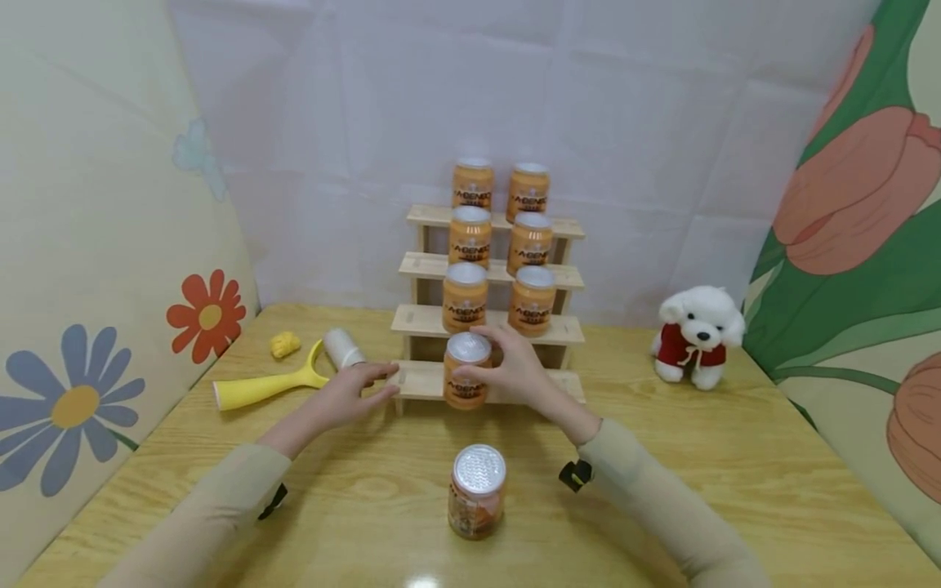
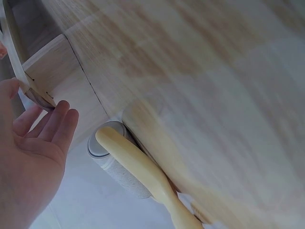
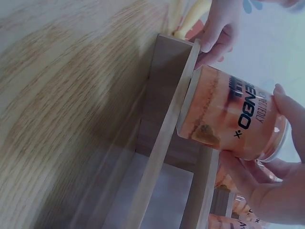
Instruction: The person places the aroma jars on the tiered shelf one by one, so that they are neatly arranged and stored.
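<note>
My right hand (image 1: pixel 517 367) grips an orange-labelled can (image 1: pixel 466 374) with a silver lid, thumb on one side and fingers on the other. The can stands upright on the lowest step of a wooden tiered stand (image 1: pixel 422 380), its base at the board in the right wrist view. At the left end of that same step, my left hand (image 1: pixel 349 398) holds the board end between thumb and fingers. Another such can (image 1: pixel 478 494) stands on the table in front of the stand. Pairs of matching cans (image 1: pixel 531 302) fill the three upper steps.
Left of the stand lie a yellow Y-shaped handle (image 1: pixel 268 388), a whitish roller (image 1: pixel 342 349) and a small yellow lump (image 1: pixel 284 345). A white toy dog (image 1: pixel 701 335) in a red vest sits at the right. Printed cloth hangs behind and at both sides.
</note>
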`<state>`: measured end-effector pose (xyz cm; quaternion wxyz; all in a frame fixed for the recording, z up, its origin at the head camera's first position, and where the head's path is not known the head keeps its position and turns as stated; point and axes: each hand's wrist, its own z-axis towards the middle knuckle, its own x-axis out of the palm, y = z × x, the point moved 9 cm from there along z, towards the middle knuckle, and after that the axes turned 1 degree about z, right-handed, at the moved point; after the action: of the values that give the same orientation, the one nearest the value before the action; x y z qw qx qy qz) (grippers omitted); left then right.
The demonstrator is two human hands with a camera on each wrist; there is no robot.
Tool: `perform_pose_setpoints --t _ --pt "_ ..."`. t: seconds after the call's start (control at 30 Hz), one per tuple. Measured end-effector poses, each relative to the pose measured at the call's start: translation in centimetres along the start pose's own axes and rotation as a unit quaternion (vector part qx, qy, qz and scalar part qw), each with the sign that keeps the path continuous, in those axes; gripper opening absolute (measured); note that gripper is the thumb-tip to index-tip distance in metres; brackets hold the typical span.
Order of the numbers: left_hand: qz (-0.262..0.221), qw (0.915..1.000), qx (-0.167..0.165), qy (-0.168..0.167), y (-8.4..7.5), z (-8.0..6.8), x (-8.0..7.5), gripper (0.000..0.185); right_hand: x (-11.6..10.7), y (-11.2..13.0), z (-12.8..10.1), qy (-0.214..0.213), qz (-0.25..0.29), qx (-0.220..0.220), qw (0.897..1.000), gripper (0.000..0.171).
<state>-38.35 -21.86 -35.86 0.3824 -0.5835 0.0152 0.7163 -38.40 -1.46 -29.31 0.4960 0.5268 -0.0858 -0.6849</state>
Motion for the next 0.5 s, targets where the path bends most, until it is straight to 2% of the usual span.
perform_pose_setpoints --t 0.27,0.5 --pt "0.000 1.0000 -0.009 0.000 0.2 0.0 0.1 0.045 0.6 -0.5 0.8 -0.012 -0.001 0.010 1.000 0.070" --pt "0.000 1.0000 -0.006 -0.001 0.4 0.2 0.2 0.045 0.8 -0.5 1.2 -0.025 0.020 -0.004 0.999 0.061"
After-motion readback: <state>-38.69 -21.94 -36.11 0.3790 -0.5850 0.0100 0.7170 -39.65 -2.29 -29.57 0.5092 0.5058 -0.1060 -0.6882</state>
